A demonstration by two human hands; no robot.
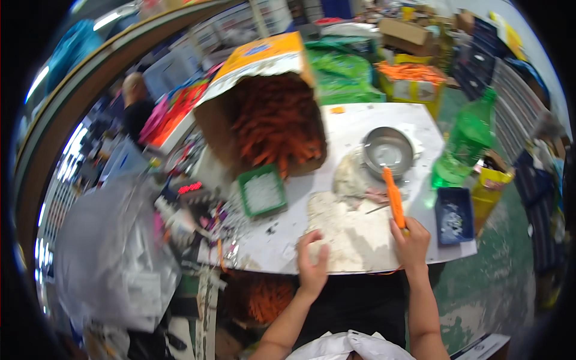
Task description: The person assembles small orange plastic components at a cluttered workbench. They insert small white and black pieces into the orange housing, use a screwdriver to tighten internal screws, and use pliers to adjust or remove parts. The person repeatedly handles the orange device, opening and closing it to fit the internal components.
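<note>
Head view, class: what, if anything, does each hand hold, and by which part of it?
The right hand grips a long orange object by its end nearest the person. The left hand appears to hold nothing.

A bright orange piece (pixel 393 199) in my right hand (pixel 412 241) and a silvery bowl (pixel 389 151) colour my twelve o'clock on a white tabletop (pixel 351 129), with a green tray (pixel 271 210) of white bits (pixel 261 189) and an orange-and-white carton (pixel 264 55) at eleven, a navy tray (pixel 445 235) and translucent green bottle (pixel 465 144) at one.

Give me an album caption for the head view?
Right hand holding an orange piece near a metal bowl; left hand open.
</note>
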